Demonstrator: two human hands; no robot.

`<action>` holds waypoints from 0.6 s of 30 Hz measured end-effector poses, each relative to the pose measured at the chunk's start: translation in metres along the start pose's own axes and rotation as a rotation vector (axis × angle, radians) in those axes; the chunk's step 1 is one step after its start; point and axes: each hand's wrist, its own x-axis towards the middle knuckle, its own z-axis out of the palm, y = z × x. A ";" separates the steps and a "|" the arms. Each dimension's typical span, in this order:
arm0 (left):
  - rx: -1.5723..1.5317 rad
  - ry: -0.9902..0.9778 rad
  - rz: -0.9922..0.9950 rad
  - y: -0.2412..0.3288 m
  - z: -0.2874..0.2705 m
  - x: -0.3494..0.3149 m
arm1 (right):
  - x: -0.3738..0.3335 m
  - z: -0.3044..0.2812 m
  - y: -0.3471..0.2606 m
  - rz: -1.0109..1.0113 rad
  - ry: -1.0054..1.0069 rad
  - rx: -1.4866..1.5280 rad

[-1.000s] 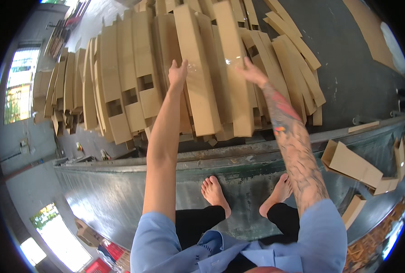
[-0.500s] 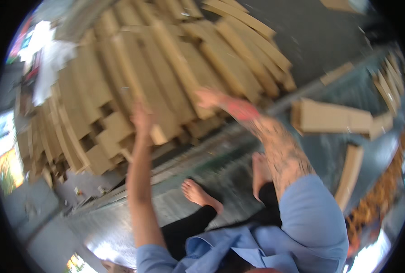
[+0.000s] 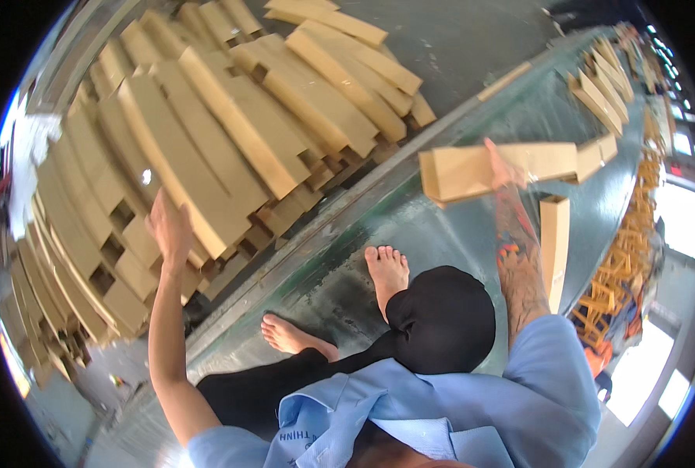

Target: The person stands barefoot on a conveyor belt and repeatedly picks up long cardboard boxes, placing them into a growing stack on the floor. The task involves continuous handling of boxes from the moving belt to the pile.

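My left hand [image 3: 170, 230] is at the near edge of a wide pile of long brown cardboard boxes [image 3: 230, 132], its fingers apart and nothing in it. Whether the fingertips touch the boxes I cannot tell. Off to the right, my right hand [image 3: 507, 168] spans a long cardboard box [image 3: 460, 170] lying on its side, gripping it across its width. This box has an open end toward the left, and a shorter cardboard piece [image 3: 595, 158] adjoins its right end.
A narrow cardboard box [image 3: 554, 249] lies beside my right forearm on the dark green surface [image 3: 441, 234], where my bare feet rest. Several more boxes [image 3: 597, 93] lie farther right. Beyond the surface's right edge are stacked orange-brown wooden frames [image 3: 620, 257]. Grey floor [image 3: 472, 47] lies behind the pile.
My right hand has moved from the pile to the long box on the right. My left hand remains by the pile, and the whole view has turned to the right.
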 end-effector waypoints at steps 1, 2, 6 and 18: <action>-0.028 -0.005 0.088 0.010 0.002 0.008 | 0.010 0.004 0.018 0.063 -0.047 0.127; -0.025 -0.028 0.145 0.011 0.000 0.010 | 0.003 0.014 0.026 0.103 -0.085 0.291; -0.054 0.162 0.177 0.010 -0.013 0.026 | -0.074 0.036 0.002 -0.056 -0.212 0.918; -0.045 0.491 0.009 -0.073 -0.105 -0.041 | -0.322 0.121 -0.216 -1.409 -0.991 0.860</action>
